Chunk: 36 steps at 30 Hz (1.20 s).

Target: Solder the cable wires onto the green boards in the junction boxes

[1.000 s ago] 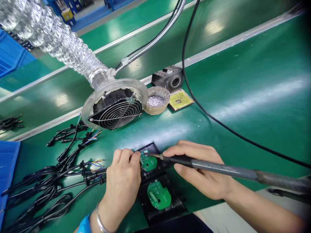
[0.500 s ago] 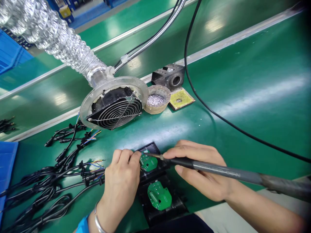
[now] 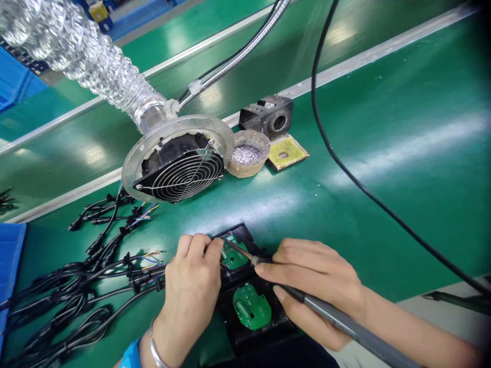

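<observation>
Two small green circuit boards sit in a black fixture (image 3: 249, 286) on the green bench. My right hand (image 3: 314, 286) grips a grey soldering iron (image 3: 337, 319) like a pen, its metal tip resting on the upper board (image 3: 233, 257). My left hand (image 3: 192, 289) is closed in a pinch beside that board's left edge, pressing coloured wire ends (image 3: 153, 263) against it. The lower board (image 3: 251, 307) lies untouched between my two wrists.
A fume extractor fan (image 3: 180, 171) on a silver flexible duct (image 3: 84, 56) hangs just behind the fixture. Beside it stand a tin of solder dross (image 3: 247, 156), a black iron holder (image 3: 270, 117) and a yellow sponge (image 3: 287, 152). Black cable assemblies (image 3: 76, 276) lie at left.
My right hand dropped nearer to me and the iron's handle swung down to the lower right, so the tip now meets the upper board at a steeper angle. My left hand stayed put.
</observation>
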Tool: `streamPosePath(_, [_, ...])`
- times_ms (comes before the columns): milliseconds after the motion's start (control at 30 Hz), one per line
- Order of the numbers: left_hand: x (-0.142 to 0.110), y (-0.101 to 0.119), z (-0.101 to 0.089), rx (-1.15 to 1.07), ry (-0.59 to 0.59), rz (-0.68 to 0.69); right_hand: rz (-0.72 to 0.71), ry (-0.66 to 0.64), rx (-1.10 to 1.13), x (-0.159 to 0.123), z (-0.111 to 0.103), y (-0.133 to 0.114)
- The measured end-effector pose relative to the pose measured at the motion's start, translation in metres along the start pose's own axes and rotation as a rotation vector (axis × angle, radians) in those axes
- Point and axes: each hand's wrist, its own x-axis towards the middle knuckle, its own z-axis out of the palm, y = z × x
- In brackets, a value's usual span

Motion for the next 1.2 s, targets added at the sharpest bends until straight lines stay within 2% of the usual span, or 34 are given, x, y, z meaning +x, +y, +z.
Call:
streamPosePath(67, [0.000, 0.001, 0.000, 0.001, 0.004, 0.001, -0.023, 0.016, -0.033, -0.004, 0.000, 0.000])
streamPosePath(267, [-0.002, 0.001, 0.001, 0.000, 0.010, -0.012, 0.075, 0.059, 0.001, -0.003, -0.012, -0.004])
streamPosePath(400, [-0.002, 0.001, 0.001, -0.006, 0.005, -0.014, 0.086, 0.092, 0.033, -0.002, -0.010, -0.004])
streamPosePath(567, [-0.002, 0.002, 0.000, -0.004, -0.006, -0.012, 0.055, 0.056, 0.050, 0.002, -0.001, -0.001])
streamPosePath(767, [-0.002, 0.002, 0.000, 0.014, -0.019, -0.020, 0.034, 0.015, -0.003, 0.002, -0.001, -0.004])
streamPosePath(900, [-0.001, 0.002, 0.000, 0.014, -0.032, -0.023, -0.059, -0.050, -0.123, -0.002, 0.004, -0.006])
streamPosePath(967, [-0.001, 0.002, 0.000, 0.014, -0.036, -0.023, -0.086, -0.037, -0.132, -0.003, 0.006, -0.005])
streamPosePath(1200, [-0.002, 0.003, 0.000, 0.028, -0.024, -0.029, 0.057, 0.079, 0.008, -0.004, -0.008, -0.006])
